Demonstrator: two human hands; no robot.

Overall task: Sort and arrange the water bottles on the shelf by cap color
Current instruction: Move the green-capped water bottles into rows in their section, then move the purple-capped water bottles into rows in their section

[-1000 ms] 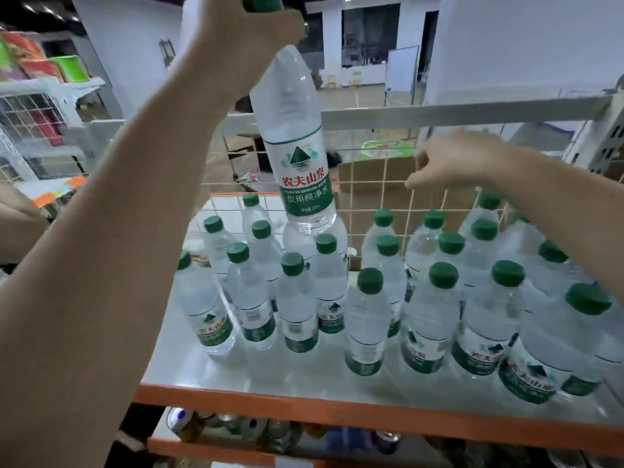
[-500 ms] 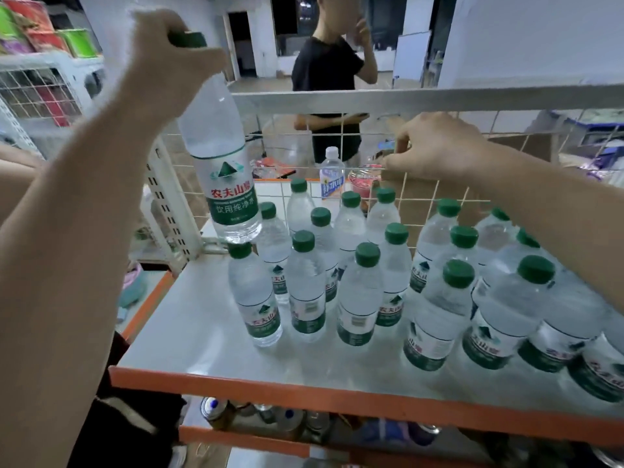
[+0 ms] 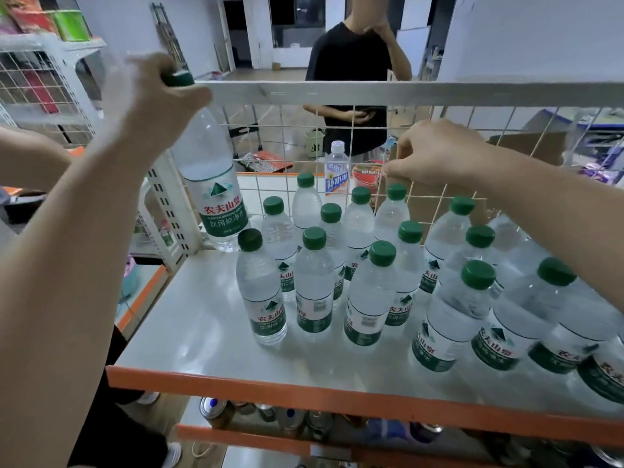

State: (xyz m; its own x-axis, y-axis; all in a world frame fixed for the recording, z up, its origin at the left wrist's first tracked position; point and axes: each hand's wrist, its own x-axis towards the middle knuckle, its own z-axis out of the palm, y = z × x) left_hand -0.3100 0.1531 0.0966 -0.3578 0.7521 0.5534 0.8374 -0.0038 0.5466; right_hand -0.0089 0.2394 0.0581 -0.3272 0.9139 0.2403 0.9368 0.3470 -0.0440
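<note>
On the grey shelf (image 3: pixel 209 319) stand green-capped water bottles (image 3: pixel 314 282), all full and clear. Left hand (image 3: pixel 152 92) grips a held bottle (image 3: pixel 212 184) by its neck, its base low at the back-left corner, lower than half a second ago. Right hand (image 3: pixel 435 153) hangs curled on the wire mesh (image 3: pixel 287 136), holding no bottle.

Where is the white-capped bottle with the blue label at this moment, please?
In the head view the white-capped bottle stands behind the wire mesh, upper centre, beyond the green-capped bottles and just left of the right hand.
</note>
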